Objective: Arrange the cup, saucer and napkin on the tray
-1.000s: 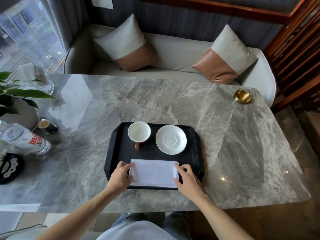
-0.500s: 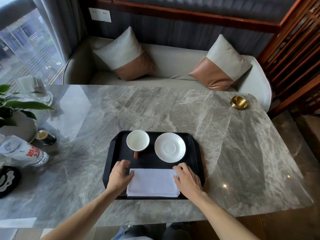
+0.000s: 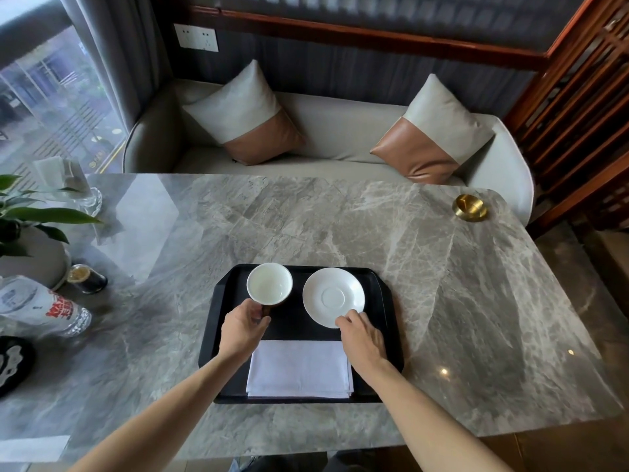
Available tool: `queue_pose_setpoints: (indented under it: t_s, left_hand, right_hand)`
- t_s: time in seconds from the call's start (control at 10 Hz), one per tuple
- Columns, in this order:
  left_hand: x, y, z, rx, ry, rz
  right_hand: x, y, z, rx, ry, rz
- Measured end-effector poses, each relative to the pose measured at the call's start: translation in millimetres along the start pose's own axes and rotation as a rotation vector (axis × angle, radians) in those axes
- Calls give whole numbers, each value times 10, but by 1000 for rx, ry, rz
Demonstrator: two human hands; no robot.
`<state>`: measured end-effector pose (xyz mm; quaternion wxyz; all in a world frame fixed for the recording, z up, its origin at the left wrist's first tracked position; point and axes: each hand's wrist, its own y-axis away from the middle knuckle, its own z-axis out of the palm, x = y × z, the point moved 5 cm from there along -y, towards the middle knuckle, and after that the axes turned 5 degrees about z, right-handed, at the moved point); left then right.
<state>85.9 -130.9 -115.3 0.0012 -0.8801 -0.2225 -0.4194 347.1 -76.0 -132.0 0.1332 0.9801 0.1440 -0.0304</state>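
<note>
A black tray (image 3: 388, 311) lies on the grey marble table near its front edge. On its far left stands a white cup (image 3: 269, 284) with a brown outside. My left hand (image 3: 243, 330) pinches the cup's handle at its near side. To the right lies a white saucer (image 3: 333, 296). My right hand (image 3: 360, 338) has its fingertips on the saucer's near rim. A folded white napkin (image 3: 299, 369) lies flat along the tray's near edge, between my two wrists.
A potted plant (image 3: 27, 233), a plastic bottle (image 3: 37, 310), a small dark jar (image 3: 86, 279) and a glass napkin holder (image 3: 68, 185) crowd the table's left side. A brass dish (image 3: 469, 207) sits at the far right corner. A sofa with two cushions stands behind.
Both hands have left the napkin's sides and moved forward: the left onto the cup's handle, the right onto the saucer's near rim. The camera has tilted up slightly.
</note>
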Motion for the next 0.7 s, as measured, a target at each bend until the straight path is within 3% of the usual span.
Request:
queue_pose_setpoints:
  t_s: [0.3,0.4,0.7]
  left_hand:
    - [35,41,-20,-61,-5,6]
    - [115,51,-144,-30,-123,100]
    - [824,-144,-730,14,-484,565]
  right_hand:
    - [21,-21,-78,-12,-27,-51]
    - [41,-31,-253,37,-59,-89]
    - [-15,-135,-1352,415,-283,-287]
